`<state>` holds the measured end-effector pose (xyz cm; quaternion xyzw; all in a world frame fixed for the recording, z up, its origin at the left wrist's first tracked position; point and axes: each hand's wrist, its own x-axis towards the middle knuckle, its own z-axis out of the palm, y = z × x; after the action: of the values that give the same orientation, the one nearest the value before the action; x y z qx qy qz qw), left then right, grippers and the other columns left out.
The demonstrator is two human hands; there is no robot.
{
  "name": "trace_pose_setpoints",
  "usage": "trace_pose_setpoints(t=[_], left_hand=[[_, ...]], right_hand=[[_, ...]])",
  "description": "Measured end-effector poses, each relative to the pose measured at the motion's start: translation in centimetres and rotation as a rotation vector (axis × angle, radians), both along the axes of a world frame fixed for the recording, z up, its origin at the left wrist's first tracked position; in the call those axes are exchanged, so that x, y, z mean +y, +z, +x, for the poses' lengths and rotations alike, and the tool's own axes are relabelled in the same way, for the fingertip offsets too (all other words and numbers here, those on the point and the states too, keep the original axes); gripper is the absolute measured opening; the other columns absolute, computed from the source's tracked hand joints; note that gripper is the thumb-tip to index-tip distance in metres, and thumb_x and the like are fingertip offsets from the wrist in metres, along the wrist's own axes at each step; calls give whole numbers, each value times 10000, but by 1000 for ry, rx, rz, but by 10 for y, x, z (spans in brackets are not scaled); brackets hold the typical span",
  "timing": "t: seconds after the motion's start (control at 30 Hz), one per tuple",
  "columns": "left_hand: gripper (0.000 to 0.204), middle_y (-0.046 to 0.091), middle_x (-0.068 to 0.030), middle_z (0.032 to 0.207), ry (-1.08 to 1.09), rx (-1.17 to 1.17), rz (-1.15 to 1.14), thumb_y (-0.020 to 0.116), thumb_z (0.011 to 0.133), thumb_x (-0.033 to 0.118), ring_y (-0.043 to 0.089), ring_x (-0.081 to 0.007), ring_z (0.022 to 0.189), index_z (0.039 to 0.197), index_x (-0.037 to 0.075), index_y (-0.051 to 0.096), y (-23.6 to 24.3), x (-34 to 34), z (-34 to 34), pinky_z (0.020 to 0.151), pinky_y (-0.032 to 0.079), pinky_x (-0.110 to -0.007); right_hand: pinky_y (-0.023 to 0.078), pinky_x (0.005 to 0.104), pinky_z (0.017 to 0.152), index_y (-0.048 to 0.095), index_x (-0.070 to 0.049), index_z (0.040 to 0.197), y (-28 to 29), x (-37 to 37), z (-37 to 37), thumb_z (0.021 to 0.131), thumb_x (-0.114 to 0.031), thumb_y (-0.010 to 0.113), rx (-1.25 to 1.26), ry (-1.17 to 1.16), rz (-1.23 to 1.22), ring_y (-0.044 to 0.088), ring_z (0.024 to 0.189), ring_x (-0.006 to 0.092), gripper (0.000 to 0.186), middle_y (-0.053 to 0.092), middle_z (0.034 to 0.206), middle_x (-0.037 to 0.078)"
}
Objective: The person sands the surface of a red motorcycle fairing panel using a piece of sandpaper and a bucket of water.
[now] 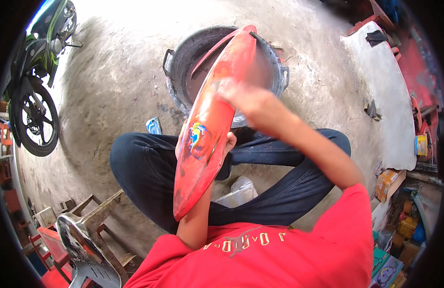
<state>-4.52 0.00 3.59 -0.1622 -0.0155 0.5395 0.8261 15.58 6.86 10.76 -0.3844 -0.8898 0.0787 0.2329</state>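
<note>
A long, glossy red motorcycle body panel slants across my lap, with its narrow end toward me and its forked far end over the tub. A blue, yellow and white sticker marks its lower half, and dull scuffs run along its near part. From underneath, my left hand grips the panel, fingertips curling round its right edge; the palm is hidden. My right hand is on the panel's upper middle, blurred by motion. Its fingers are smeared, and whether they hold anything is unclear. Beyond my legs stands a round dark tub with murky brownish water.
A small blue-and-white packet lies left of the tub. A motorcycle stands at far left. Near left is a worn chair. Clear plastic lies between my legs. Boxes and clutter line the right side.
</note>
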Motion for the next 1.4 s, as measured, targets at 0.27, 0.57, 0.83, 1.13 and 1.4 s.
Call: trace_pose_setpoints(t=[0.27,0.57,0.83,1.13,1.4], left_hand=[[529,620,-260,1361,-15,59,139,436,1080,369,607,-432,1230,1448,-2,521,-34,-1,-11,988,533,-601],[517,529,-166,1517,151,95,464,475,1106,341,493,-269,1411,1502,11,445,-30,1,-1,1164,434,-404],[493,588,-198,1394,27,2,-101,522,1067,364,560,-360,1268,1416,15,518,-19,11,-8,972,523,-492],[456,598,-218,1356,2,127,25,523,1060,322,597,-350,1201,1362,-19,541,0,5,-1,961,524,-473],[562,616,-257,1410,-108,-90,13,453,1079,394,604,-445,1271,1454,-18,530,-6,13,-1,1064,472,-621]], right_hand=[[488,431,1144,612,15,1383,-1,-5,5,970,-27,504,-82,8,20,620,1333,338,430,624,1436,228],[491,452,1138,615,19,1366,10,-20,-10,959,-51,540,-60,89,62,627,1316,339,420,651,1388,222],[499,441,1126,631,31,1337,11,-34,-23,971,-43,526,6,174,50,633,1303,350,387,642,1390,242],[493,431,1135,628,14,1347,9,-31,-17,943,-40,548,-13,194,19,637,1309,326,415,647,1396,219],[498,441,1126,638,11,1338,-2,-19,-6,965,-61,527,-16,99,41,627,1324,326,395,656,1386,218]])
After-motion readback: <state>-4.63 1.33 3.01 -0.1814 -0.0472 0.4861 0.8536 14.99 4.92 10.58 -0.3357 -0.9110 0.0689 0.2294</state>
